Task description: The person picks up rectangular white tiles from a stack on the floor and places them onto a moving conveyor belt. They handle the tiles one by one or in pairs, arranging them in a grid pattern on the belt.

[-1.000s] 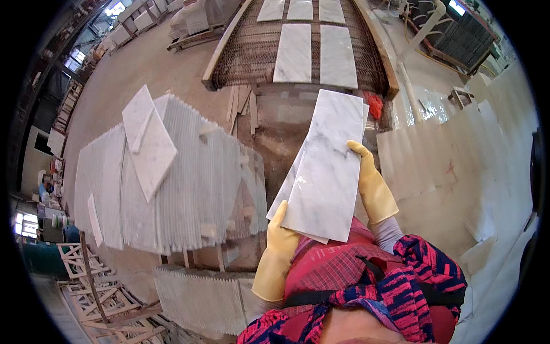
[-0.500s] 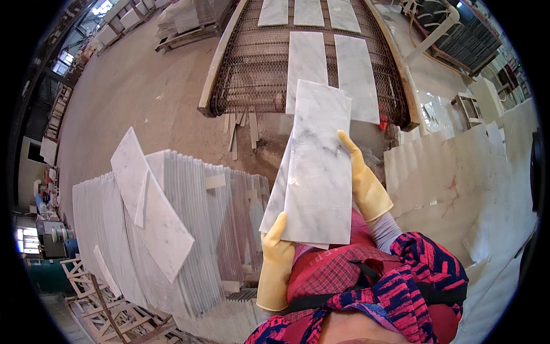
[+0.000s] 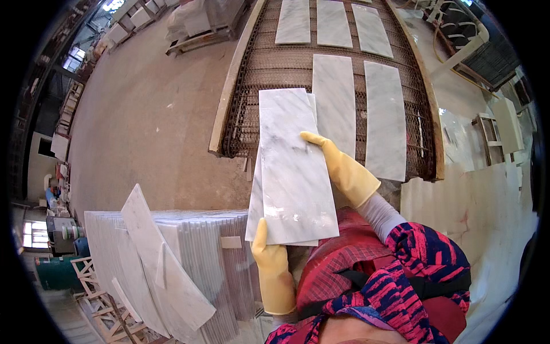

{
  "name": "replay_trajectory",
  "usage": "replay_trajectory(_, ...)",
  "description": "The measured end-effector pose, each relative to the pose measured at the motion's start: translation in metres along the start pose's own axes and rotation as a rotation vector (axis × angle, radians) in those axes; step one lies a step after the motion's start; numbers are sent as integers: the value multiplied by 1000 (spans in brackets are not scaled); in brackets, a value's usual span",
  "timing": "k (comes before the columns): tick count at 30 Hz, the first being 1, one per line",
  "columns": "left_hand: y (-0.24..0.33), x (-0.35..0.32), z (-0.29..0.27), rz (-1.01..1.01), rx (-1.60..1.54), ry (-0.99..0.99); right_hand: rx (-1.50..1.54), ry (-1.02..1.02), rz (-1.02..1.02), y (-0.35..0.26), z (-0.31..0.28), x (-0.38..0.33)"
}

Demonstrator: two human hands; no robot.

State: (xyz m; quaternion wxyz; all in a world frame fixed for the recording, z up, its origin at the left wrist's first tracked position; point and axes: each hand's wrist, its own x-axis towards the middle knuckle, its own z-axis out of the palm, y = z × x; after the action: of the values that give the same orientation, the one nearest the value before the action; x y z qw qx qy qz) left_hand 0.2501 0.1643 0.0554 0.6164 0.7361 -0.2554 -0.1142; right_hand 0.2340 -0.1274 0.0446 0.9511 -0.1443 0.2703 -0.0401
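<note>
Two white, grey-veined marble tiles (image 3: 295,172) lie one over the other in my hands, slightly fanned, so the lower one shows along the left and at the far right corner. My left hand (image 3: 272,272), in a yellow rubber glove, grips their near left corner with the thumb on top. The matching gloved right hand (image 3: 344,172) clasps the right edge, its thumb lying over the upper face; its other fingers are hidden beneath. Ahead, a mesh conveyor belt (image 3: 275,74) carries several similar tiles, and the held pair's far end overlaps its near left part.
At the lower left stands a long row of upright marble tiles (image 3: 200,246), with a loose tile (image 3: 166,264) leaning across it. Wooden crates (image 3: 112,318) sit beyond that row. Pale sheeting (image 3: 452,229) covers the right side. A wrapped pallet load (image 3: 197,23) stands far left of the conveyor.
The view has shifted, so the conveyor and tile row sit lower in the picture. Both hands have carried the tile pair leftward relative to the belt. The grip looks unchanged.
</note>
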Motion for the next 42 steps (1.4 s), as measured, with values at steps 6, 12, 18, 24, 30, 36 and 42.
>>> replay_trajectory(6, 22, 80, 43, -323, -409, 144, -24, 11, 59, -62, 3, 73)
replay_trajectory(12, 7, 102, 53, -309, -358, 157, -133, 65, 34, -76, 0, 100)
replay_trajectory(18, -20, 96, 51, -416, -254, 270, -807, 116, 144, -58, -40, 74)
replay_trajectory(24, -42, 88, 50, -548, -250, 262, -1011, 160, 479, -24, -6, 11)
replay_trajectory(30, -38, 105, 47, -636, -948, 289, -826, 207, 219, -16, -36, 14)
replay_trajectory(36, -50, 121, 20, -724, -948, 326, -648, 272, 163, -72, -37, -17)
replay_trajectory(42, -85, 118, 16, -850, -1050, 431, -692, 316, 73, -78, -48, -29)
